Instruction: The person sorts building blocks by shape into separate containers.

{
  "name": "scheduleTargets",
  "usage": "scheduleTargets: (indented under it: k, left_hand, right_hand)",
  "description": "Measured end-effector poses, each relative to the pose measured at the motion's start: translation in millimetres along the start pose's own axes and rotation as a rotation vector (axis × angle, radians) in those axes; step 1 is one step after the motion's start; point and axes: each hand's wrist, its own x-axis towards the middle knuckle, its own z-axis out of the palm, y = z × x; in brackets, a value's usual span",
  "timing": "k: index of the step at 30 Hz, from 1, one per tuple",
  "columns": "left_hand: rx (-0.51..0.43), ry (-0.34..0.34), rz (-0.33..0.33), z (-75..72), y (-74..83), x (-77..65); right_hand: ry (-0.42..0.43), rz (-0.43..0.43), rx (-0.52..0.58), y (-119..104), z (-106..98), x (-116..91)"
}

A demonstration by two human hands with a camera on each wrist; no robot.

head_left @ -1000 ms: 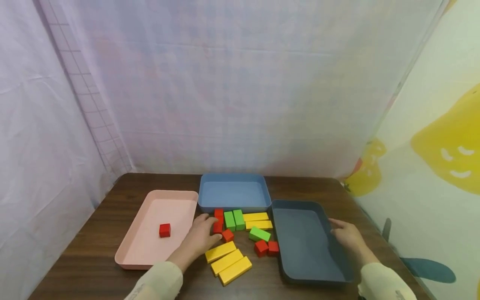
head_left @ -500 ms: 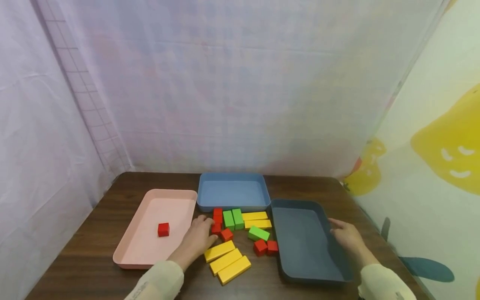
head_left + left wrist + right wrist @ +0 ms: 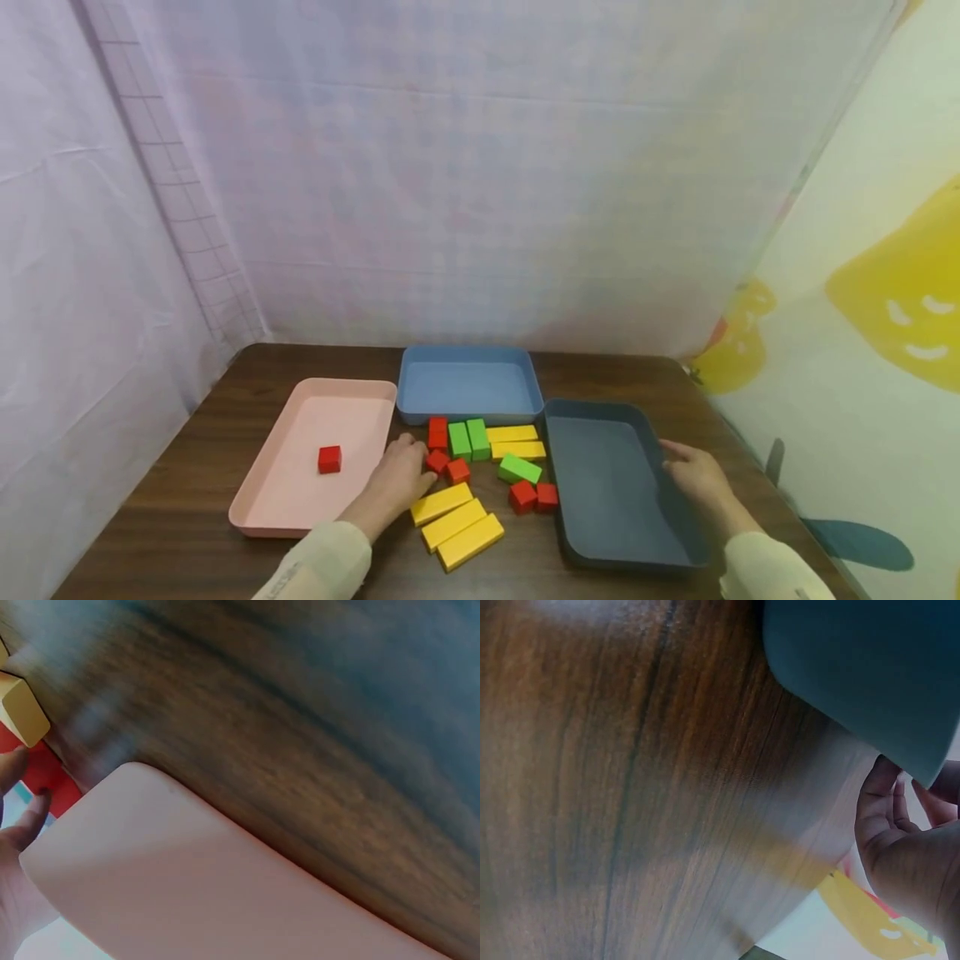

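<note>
My left hand [image 3: 396, 477] reaches past the pink tray [image 3: 258, 467], its fingertips touching or just beside a small red block [image 3: 437, 462]. Thumb and finger stand apart there. Another red block [image 3: 458, 472] lies close on the right, with more red [image 3: 438, 432] behind. In the left wrist view, the fingers [image 3: 31, 817] lie against a red block [image 3: 58, 780], partly cut off by the frame edge. My right hand [image 3: 696, 479] holds the right rim of the dark grey-blue tray [image 3: 626, 487]. In the right wrist view, that tray's edge [image 3: 907, 742] passes between thumb and fingers.
Two green blocks [image 3: 468, 440] stand side by side near the blue tray [image 3: 468, 417]. Several yellow blocks [image 3: 471, 542] lie nearby. A tilted green block [image 3: 519, 468] and two red blocks [image 3: 522, 497] sit beside the dark tray. One red block [image 3: 329, 459] lies in the pink tray.
The red block by my left fingertips has turned and shifted slightly toward me, apart from the red behind it. My left hand has drawn back a little. My right hand stays at the dark tray.
</note>
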Motion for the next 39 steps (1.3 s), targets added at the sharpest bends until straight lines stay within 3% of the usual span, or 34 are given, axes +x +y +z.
scheduleTargets:
  k: [16, 22, 26, 32, 39]
  left_hand:
    - [0.024, -0.02, -0.003, 0.7, 6.5, 2.0]
    - [0.025, -0.056, 0.038, -2.0, 4.0, 3.3]
    - [0.01, -0.072, 0.039, -6.0, 1.9, 4.2]
    - [-0.023, -0.089, -0.002, -17.3, -2.5, -0.8]
    - [-0.041, -0.061, 0.03, -27.8, -8.5, -3.1]
  right_hand:
    - [0.006, -0.024, -0.029, 2, -1, -3]
    - [-0.005, -0.025, -0.006, 3, -3, 0]
    - [-0.051, -0.034, -0.007, 7, -4, 5]
    - [-0.076, -0.143, -0.02, 6, 1, 11]
    - [-0.073, -0.121, 0.035, 3, 6, 12]
